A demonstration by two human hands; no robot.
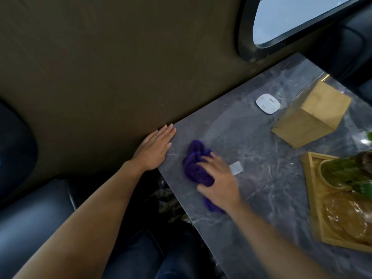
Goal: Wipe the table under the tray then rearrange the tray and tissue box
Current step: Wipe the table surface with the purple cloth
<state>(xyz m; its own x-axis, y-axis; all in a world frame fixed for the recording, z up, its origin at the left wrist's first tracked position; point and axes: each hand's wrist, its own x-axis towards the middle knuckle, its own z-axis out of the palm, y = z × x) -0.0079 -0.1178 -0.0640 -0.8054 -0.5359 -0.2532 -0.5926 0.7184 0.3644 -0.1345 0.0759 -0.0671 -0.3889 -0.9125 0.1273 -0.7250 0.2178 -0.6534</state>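
Right hand pressing purple cloth on bench near left edge, fingers clamping cloth. Left hand lying flat, released, at bench corner. Tray sitting right of cloth; tissue box beyond it. Right hand nearer both.

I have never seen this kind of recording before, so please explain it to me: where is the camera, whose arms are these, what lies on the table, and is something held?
There is only one picture. It comes from a camera worn on a person's head, looking down, so the two bare arms belong to that person; there is no machine. The right hand presses a crumpled purple cloth onto the dark marble-look table. The left hand lies flat and open on the table's corner and holds nothing. On the table are also a wooden tissue box, a wooden tray with a plant and something wrapped in it, a small white flat device, and a small pale square beside the right hand.
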